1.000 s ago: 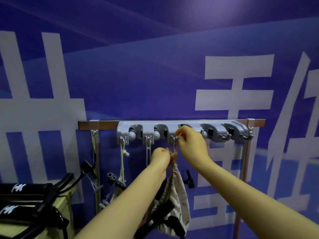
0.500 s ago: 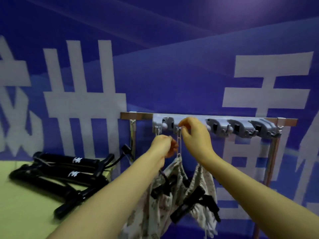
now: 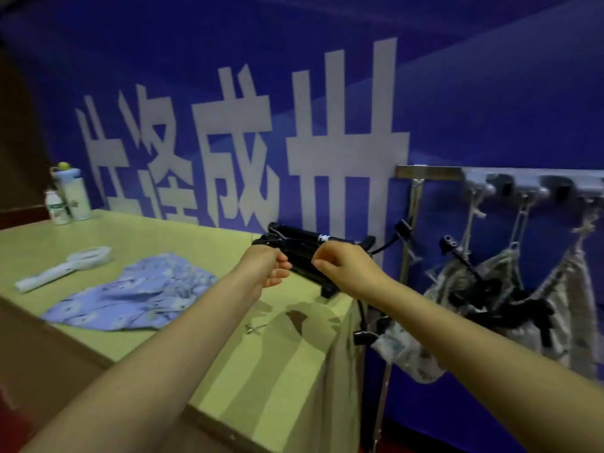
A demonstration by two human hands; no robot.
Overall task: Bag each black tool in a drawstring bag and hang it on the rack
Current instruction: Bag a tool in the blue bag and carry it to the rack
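Black tools (image 3: 299, 248) lie in a pile at the far right end of the yellow-green table (image 3: 202, 237). My left hand (image 3: 266, 268) and my right hand (image 3: 348, 266) hover just in front of that pile, both loosely curled and holding nothing. A blue patterned drawstring bag (image 3: 130, 294) lies flat on the table to the left. At the right, the grey rack (image 3: 510, 186) carries three light patterned bags (image 3: 503, 289) with black tools sticking out of them, hung by their strings.
A white long-handled object (image 3: 65, 268) lies on the table's left side. A white bottle and a small bottle (image 3: 67, 197) stand at the far left corner. A small metal hook (image 3: 255, 327) lies near the table's right edge. A blue banner wall stands behind.
My hands have let go of the bag string at the rack and moved left toward the table. The view has swung left, so the rack now sits at the right edge.
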